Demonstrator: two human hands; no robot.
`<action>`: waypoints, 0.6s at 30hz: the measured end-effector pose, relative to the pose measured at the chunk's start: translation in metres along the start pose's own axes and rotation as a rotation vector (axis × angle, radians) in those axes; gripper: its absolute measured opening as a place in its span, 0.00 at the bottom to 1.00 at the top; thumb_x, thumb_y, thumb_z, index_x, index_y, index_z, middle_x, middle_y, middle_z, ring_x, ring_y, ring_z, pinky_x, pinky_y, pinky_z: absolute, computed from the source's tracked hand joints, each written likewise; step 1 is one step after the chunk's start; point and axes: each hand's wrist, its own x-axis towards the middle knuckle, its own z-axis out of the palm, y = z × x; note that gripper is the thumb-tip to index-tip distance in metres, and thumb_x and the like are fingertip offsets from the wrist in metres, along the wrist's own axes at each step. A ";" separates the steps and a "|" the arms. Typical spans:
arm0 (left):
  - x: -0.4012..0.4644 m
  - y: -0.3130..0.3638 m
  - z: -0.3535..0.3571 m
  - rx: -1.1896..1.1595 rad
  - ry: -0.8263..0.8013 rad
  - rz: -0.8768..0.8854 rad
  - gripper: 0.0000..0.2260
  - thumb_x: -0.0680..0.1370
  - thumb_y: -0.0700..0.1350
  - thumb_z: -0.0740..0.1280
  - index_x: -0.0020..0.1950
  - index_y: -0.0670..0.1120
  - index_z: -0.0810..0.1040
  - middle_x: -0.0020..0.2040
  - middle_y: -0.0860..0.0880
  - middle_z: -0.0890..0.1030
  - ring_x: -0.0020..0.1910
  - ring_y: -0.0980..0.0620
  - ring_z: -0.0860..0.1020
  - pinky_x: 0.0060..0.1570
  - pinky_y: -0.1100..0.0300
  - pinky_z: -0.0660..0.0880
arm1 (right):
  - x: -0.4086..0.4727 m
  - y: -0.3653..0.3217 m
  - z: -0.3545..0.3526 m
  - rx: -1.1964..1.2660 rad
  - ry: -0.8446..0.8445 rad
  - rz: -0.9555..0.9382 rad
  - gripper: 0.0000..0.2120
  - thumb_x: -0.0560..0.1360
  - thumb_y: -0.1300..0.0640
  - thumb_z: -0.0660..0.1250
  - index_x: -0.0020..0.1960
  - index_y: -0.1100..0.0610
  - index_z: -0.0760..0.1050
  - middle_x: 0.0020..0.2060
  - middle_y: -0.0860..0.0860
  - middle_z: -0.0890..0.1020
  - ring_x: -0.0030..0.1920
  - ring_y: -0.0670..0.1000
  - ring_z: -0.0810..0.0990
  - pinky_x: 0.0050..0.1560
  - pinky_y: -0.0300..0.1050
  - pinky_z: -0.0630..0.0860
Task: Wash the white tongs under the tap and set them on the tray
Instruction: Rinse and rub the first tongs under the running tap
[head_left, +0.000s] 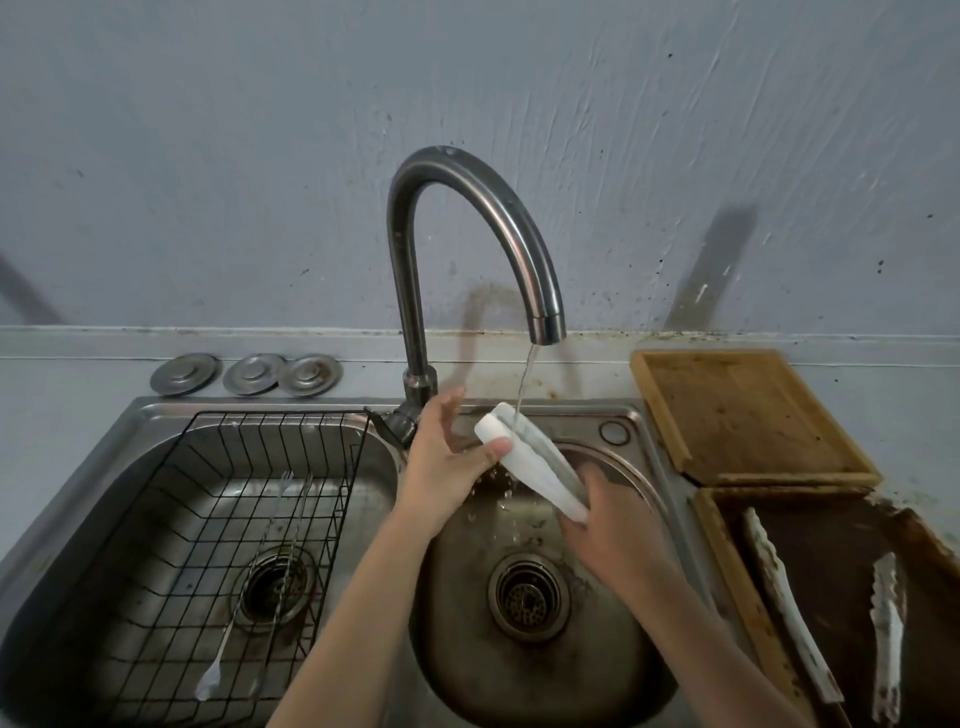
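Observation:
White tongs (535, 470) slant over the right sink basin (545, 649), their closed end up under a thin stream of water from the curved steel tap (493, 208). My left hand (447, 462) touches that upper end, thumb pressed on its side and fingers spread behind. My right hand (608, 525) grips the lower end of the tongs. Two more white tongs lie in the dark wooden tray (727, 561) at the right: a long pair (789, 608) and a shorter pair (888, 634).
A black wire rack (249, 519) holding long metal utensils fills the left basin. Three metal drain covers (249, 373) sit on the ledge behind it. A lighter wooden tray (743, 410) lies right of the tap, beyond the dark one.

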 end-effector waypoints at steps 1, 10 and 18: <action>-0.001 -0.001 0.004 -0.108 -0.043 -0.040 0.24 0.70 0.35 0.72 0.65 0.44 0.70 0.59 0.52 0.76 0.57 0.58 0.75 0.49 0.70 0.75 | -0.002 -0.002 0.002 0.028 -0.009 -0.010 0.14 0.71 0.49 0.70 0.51 0.51 0.70 0.38 0.46 0.80 0.35 0.45 0.80 0.27 0.30 0.66; -0.016 -0.013 0.033 -0.707 -0.253 -0.277 0.11 0.81 0.41 0.53 0.58 0.41 0.73 0.45 0.48 0.84 0.48 0.50 0.82 0.50 0.56 0.80 | 0.001 -0.015 -0.010 0.599 -0.463 0.205 0.06 0.74 0.52 0.65 0.44 0.54 0.74 0.21 0.45 0.70 0.19 0.43 0.65 0.22 0.40 0.64; -0.003 0.008 0.023 -0.537 -0.221 -0.321 0.14 0.69 0.47 0.67 0.48 0.38 0.80 0.42 0.43 0.86 0.41 0.51 0.84 0.40 0.61 0.80 | -0.005 -0.008 -0.029 1.202 -0.995 0.367 0.15 0.74 0.52 0.64 0.31 0.53 0.67 0.20 0.45 0.65 0.17 0.42 0.60 0.16 0.33 0.60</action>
